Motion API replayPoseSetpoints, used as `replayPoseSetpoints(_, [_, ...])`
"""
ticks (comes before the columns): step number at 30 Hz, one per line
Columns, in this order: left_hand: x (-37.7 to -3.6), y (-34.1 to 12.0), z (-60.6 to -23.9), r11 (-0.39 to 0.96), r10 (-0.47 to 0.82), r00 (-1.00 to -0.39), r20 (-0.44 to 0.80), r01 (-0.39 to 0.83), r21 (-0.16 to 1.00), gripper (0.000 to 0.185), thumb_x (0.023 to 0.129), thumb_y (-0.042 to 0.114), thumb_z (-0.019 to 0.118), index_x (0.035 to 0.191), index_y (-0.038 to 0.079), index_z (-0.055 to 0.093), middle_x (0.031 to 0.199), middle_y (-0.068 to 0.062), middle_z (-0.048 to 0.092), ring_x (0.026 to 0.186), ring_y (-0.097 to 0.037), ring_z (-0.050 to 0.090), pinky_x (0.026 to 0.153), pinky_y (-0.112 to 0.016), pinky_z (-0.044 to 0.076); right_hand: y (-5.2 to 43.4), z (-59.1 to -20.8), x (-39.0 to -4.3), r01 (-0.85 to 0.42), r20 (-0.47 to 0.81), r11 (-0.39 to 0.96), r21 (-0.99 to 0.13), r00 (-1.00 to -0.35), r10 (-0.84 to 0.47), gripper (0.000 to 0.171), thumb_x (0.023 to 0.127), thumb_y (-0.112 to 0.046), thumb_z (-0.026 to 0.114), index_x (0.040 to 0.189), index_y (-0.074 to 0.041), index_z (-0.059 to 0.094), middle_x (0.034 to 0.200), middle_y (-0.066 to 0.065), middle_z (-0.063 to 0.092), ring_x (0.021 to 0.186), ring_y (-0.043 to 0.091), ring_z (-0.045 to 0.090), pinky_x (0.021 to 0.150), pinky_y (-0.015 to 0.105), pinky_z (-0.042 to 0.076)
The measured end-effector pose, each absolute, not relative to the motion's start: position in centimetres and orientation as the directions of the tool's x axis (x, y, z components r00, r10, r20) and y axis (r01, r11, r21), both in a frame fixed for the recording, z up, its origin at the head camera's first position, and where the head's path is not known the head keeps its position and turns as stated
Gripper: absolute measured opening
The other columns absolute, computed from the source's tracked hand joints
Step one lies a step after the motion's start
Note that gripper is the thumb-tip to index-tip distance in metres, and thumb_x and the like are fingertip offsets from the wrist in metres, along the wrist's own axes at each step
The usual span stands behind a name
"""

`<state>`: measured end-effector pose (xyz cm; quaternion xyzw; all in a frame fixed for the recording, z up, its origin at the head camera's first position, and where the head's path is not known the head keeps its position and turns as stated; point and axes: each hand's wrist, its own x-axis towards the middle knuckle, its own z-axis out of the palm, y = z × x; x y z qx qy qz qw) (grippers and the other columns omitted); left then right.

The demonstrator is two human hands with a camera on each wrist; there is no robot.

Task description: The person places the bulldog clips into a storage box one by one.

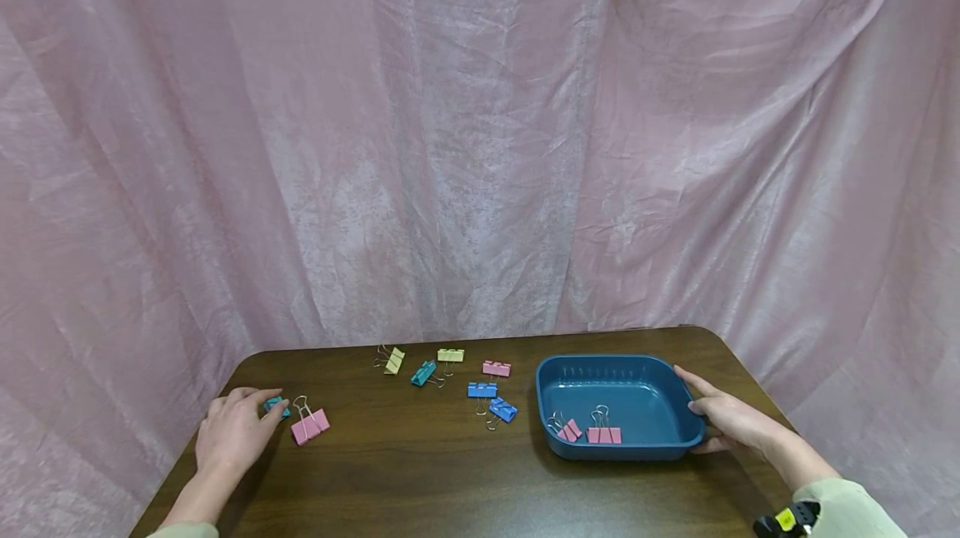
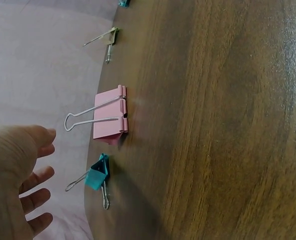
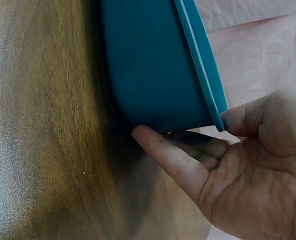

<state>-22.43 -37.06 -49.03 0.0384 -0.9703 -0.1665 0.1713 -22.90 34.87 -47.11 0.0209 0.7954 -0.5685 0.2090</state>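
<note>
Done: 2 pink clips (image 1: 592, 433) lie in the blue tray (image 1: 618, 448), lower right.
Left: 8 clips on the table (image 1: 420, 471).
Left hand (image 1: 232, 431): relaxed fingers spread, reaching the teal clip (image 2: 97, 175).
Right hand (image 1: 731, 420): fingers and thumb clasp the tray's rim.

Both hands are bare. Pale green sleeves cover the forearms: the left sleeve (image 1: 183, 530) shows only as a sliver at the lower left edge, the right sleeve (image 1: 843, 509) at the lower right. A small black device with a yellow mark (image 1: 786, 519) sits at the right cuff.
</note>
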Motion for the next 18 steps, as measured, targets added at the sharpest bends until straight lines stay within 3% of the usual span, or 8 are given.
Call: replayPoseSetpoints(18, [-22.61,-36.91,-49.68,0.941,-0.098,-0.966,0.238,-0.011,0.339,0.035,0.101,0.036,0.063,0.124,0.012,0.074,0.132,-0.025,0.057,0.118,-0.054,0.043,0.09,-0.068,0.04,34.72,-46.95,-22.93,0.272,-0.36,0.367,-0.89,-0.912,-0.195,0.071,0.105,-0.002,0.032,0.164,-0.013,-0.004,0.158,0.04,-0.014,0.135,0.07,0.022,0.084,0.06,0.056])
